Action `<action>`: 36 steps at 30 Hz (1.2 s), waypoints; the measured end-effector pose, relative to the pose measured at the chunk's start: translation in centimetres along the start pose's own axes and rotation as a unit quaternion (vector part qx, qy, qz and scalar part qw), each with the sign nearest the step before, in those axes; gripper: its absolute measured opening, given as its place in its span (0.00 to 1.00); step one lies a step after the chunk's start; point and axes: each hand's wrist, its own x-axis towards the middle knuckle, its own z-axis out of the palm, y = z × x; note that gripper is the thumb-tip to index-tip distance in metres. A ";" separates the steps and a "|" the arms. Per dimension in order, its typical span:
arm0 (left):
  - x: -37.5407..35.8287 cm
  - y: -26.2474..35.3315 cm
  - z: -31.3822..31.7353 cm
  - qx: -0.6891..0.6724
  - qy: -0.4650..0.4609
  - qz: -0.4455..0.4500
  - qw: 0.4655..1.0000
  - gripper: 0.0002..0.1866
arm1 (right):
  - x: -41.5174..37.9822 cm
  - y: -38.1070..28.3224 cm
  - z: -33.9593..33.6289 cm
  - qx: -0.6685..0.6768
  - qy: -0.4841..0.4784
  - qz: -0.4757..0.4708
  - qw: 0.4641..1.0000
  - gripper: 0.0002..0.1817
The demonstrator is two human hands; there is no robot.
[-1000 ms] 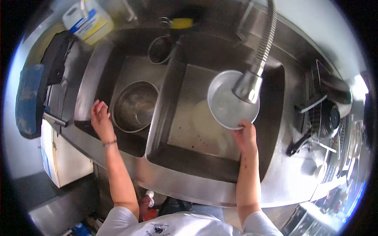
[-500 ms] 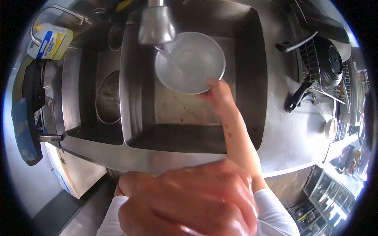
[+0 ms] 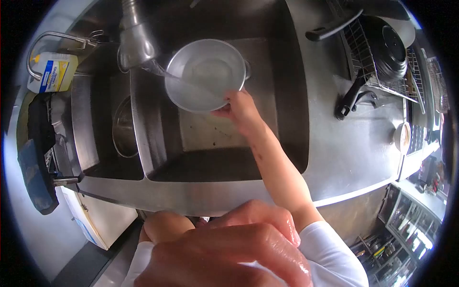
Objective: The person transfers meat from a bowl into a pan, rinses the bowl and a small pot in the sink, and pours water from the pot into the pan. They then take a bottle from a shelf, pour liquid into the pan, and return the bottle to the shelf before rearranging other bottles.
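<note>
My right hand (image 3: 239,110) grips the near right rim of a round metal bowl (image 3: 205,98), which is held over the large sink basin (image 3: 165,162). The faucet head (image 3: 137,48) is at the bowl's upper left, and a stream of water (image 3: 165,74) runs from it into the bowl. Cloudy-looking water (image 3: 208,74) lies inside. Close to the camera is my left hand (image 3: 229,248), wet, with its fingers curled. Its palm is hidden, so whatever it may hold cannot be made out.
A second basin on the left holds a round metal vessel (image 3: 125,129). Behind it stands a detergent jug (image 3: 55,74) beside a thin curved tap (image 3: 33,55). On the right counter, a wire rack (image 3: 377,83) holds black pans (image 3: 389,48), with a small white bowl (image 3: 402,136) nearby.
The view has shifted, so the sink and counter sit further left. The water stream now reaches further across the bowl. My left hand stays curled near the camera, slightly lower.
</note>
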 end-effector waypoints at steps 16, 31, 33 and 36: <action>-1.1 -7.0 -7.2 0.390 -0.205 -0.089 0.893 0.04 | 0.6 0.5 -0.2 -0.003 -0.005 -0.030 1.000 0.25; 3.6 -16.9 -31.8 -0.073 0.228 -0.322 0.916 0.26 | 2.1 2.5 -0.6 -0.030 0.046 -0.044 0.998 0.32; 3.7 -16.5 -31.0 -0.056 0.235 -0.318 0.917 0.25 | 1.3 1.8 -0.5 -0.033 0.044 -0.046 0.997 0.33; 3.6 -16.6 -31.2 -0.044 0.221 -0.314 0.922 0.24 | 0.6 1.6 -0.5 -0.038 0.046 -0.043 0.997 0.33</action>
